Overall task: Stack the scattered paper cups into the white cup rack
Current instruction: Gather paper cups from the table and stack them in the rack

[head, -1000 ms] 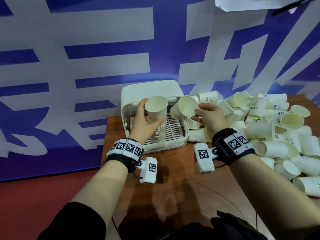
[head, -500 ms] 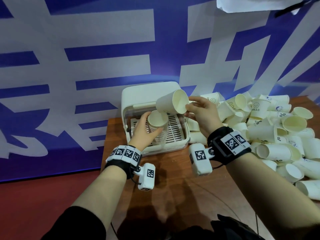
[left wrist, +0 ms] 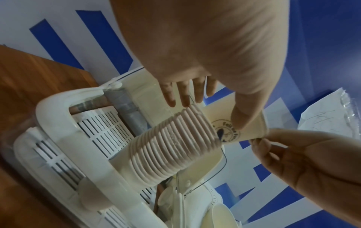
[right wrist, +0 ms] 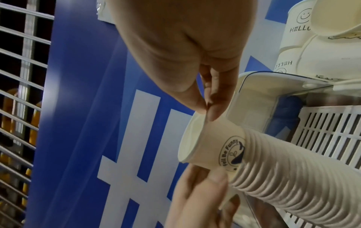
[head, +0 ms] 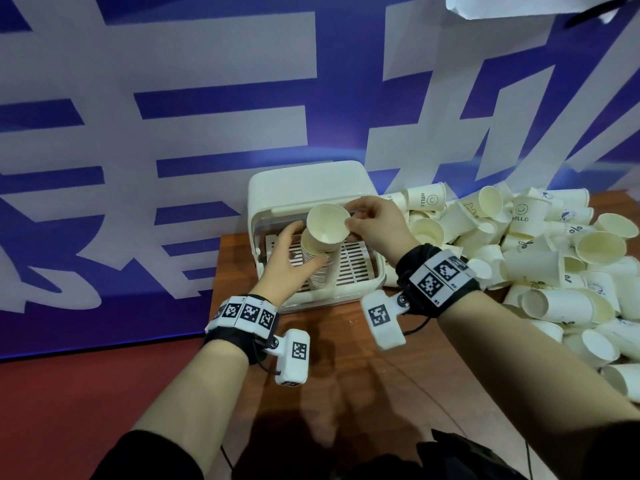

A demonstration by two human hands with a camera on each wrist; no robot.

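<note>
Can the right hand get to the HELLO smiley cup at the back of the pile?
Probably yes. The HELLO cup stands just behind the right hand with nothing between, but that hand pinches the top cup and must let go first.

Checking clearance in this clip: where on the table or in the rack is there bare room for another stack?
Bare slatted floor lies in the white cup rack, right of the cup stack. Bare wooden table lies in front of the rack, between the wrists. The table's right side is crowded with loose cups.
</note>
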